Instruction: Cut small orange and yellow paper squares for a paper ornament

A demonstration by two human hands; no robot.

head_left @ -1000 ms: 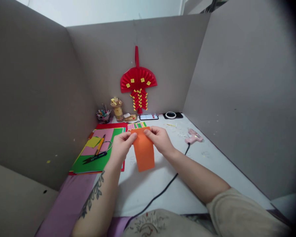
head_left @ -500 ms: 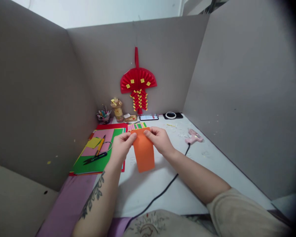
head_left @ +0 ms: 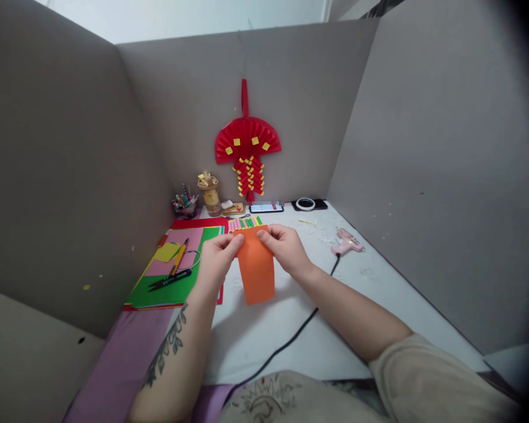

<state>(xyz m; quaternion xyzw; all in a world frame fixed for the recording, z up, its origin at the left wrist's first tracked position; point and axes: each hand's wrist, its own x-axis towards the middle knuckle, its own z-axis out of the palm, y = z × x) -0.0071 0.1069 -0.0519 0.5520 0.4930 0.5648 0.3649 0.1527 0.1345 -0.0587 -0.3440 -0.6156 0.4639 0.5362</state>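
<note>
Between my hands hangs an orange strip of paper (head_left: 257, 270), held by its upper edge above the white table. My left hand (head_left: 219, 254) pinches the top left corner with the thumb in front. At the top right corner, my right hand (head_left: 287, 249) pinches it the same way. The fingers behind the paper are hidden. Just beyond the paper's top edge lies a row of small pink, green and yellow rolls (head_left: 245, 224), partly covered by the paper.
Coloured sheets (head_left: 158, 294) lie left, bearing black thread snips (head_left: 170, 280) and an orange craft knife (head_left: 178, 258). A pink glue gun (head_left: 347, 242) sits right, its black cord (head_left: 286, 346) crossing the table. Behind stand a phone (head_left: 267, 208) and pen holder (head_left: 186, 205); a red fan decoration (head_left: 247, 141) hangs above.
The paper's lower end has shifted slightly up and left. Both hands keep the same pinch on its top edge. The whole view has moved a little.
</note>
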